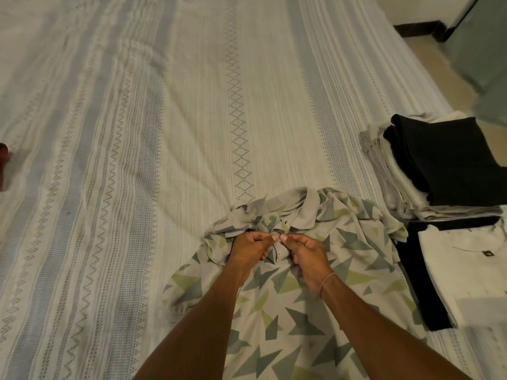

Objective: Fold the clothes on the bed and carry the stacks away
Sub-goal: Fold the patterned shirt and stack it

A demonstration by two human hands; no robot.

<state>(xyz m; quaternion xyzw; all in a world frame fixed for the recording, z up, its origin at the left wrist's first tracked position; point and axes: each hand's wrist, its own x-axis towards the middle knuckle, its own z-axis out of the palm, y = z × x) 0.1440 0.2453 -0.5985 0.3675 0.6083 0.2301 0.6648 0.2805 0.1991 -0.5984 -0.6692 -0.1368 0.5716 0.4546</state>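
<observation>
Pale polo shirt with green and grey triangle print (pixel 288 305) lies on the woven striped bedspread (pixel 164 119), at 6 o'clock of the view, collar end pointing to 12. Left hand (pixel 251 249) and right hand (pixel 304 252) sit side by side on the shirt placket just below the collar, fingertips meeting, both pinching the fabric. Beaded bracelet (pixel 326 282) on the right wrist. Stack of folded grey and black garments (pixel 439 165) at 3 o'clock of the shirt, on the bed edge. Folded white shirt on a black garment (pixel 463 272) at 4 o'clock, just beside the polo, nearer than the stack. Dark red object (pixel 4 154) at 9 o'clock, cut off by the frame edge. Floor (pixel 428 53) beyond the bed at 2 o'clock.
</observation>
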